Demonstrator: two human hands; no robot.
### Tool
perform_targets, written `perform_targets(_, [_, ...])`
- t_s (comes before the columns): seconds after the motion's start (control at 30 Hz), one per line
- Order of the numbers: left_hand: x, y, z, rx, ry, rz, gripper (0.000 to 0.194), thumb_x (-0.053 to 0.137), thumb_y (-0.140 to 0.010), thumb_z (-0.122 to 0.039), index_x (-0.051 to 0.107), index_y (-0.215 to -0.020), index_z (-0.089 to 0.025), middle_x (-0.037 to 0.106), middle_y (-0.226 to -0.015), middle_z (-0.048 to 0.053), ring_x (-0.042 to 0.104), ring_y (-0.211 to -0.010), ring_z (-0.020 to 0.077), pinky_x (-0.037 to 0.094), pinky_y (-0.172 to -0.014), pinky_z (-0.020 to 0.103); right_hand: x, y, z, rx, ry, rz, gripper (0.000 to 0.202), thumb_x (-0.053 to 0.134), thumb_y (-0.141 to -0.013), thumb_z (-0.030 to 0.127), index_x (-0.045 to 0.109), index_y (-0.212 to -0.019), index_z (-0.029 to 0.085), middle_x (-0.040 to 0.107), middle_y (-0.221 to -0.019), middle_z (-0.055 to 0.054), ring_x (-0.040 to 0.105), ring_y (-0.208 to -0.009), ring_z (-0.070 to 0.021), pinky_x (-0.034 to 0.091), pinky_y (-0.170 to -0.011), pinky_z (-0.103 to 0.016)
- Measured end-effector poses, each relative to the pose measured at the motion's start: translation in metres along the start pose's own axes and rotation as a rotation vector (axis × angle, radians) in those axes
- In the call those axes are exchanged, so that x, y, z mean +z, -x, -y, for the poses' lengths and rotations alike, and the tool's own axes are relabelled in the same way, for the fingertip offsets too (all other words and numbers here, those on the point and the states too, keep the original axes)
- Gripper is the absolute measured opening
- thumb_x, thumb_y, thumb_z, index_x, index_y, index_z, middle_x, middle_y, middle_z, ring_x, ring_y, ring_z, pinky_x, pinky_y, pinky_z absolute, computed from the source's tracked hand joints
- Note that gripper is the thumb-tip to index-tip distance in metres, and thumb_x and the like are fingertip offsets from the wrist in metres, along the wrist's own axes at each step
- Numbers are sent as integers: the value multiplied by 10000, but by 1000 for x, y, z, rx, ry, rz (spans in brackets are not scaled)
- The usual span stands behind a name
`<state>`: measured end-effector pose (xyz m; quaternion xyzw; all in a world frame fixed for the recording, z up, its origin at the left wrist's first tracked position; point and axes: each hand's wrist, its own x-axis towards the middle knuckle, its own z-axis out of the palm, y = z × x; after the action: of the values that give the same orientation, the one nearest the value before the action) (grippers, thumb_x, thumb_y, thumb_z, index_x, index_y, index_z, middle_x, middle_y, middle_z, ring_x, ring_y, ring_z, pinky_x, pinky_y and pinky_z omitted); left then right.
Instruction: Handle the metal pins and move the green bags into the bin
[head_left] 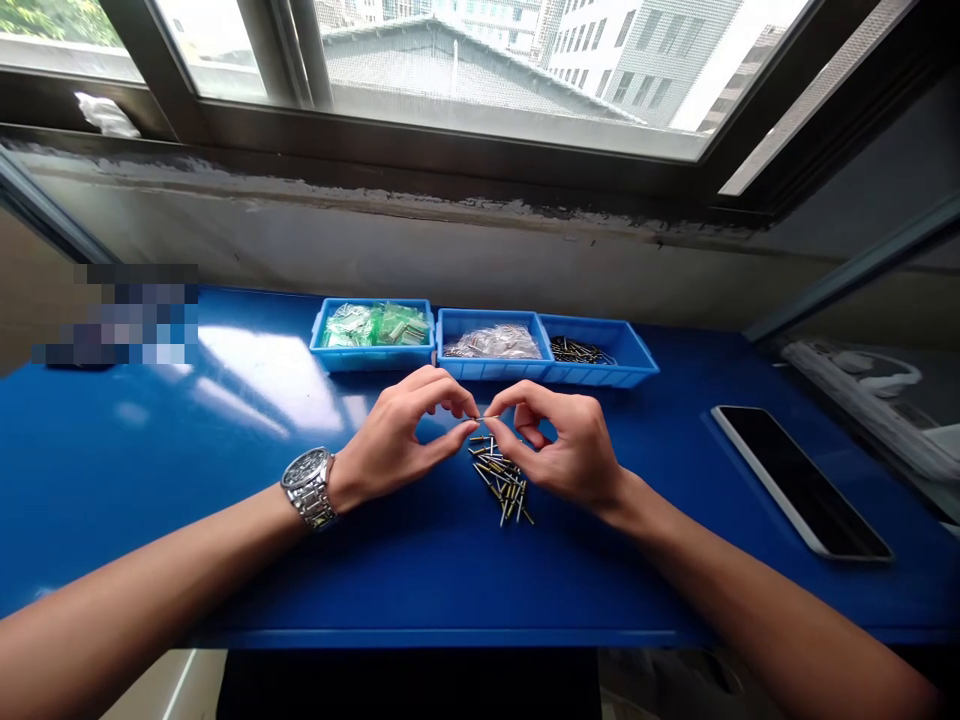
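A thin, short metal pin (481, 418) is held level between the fingertips of both hands, above the blue table. My left hand (405, 430) pinches its left end with thumb and forefinger. On the right end, the thumb and forefinger of my right hand (570, 445) are closed, with the other fingers curled in. Just below the fingertips lies a loose pile of similar metal pins (504, 478), silver and brass-coloured, pointing in various directions. Part of the pile is hidden behind my right hand. A steel-banded wristwatch (309, 487) is on my left wrist.
Three blue bins stand in a row behind my hands: the left bin (379, 362) holds green and clear packets, the middle bin (491, 371) clear bags, the right bin (634, 352) dark thin pins. A phone (806, 485) lies at right on the blue table (225, 560). A window rises behind.
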<state>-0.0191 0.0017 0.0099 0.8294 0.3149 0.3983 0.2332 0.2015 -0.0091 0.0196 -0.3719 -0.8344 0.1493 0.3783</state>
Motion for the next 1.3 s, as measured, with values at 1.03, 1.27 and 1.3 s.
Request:
perform_targets(1.03, [1,1,2,-58,35,35,138,571,-993,-144,653,-1101,-173,678,-1020,52,623,-913,162,512,-774,299,-73,-19,-50,342,552,-55,156,686,-903,360,757,-922,221,569,-582,31,515,-516,-135,357,-544,-276])
perform_targets(1.27, [0,1,2,-60,30,54,136,565,-995,-139,655,-1095,-164,684,-1019,51,628,-907,160,510,-771,291,-49,-16,-32,265,112,647,189,707,-910,389,741,-1004,229,618,-634,37,544,-541,-113,365,-501,-228])
perform_targets(1.3, [0,1,2,-60,28,56,138,565,-995,-136,656,-1094,-164,685,-1017,50,628,-907,160,509,-769,290,-46,-16,-32,268,110,663,191,719,-900,377,736,-1013,224,618,-634,38,541,-540,-112,360,-498,-224])
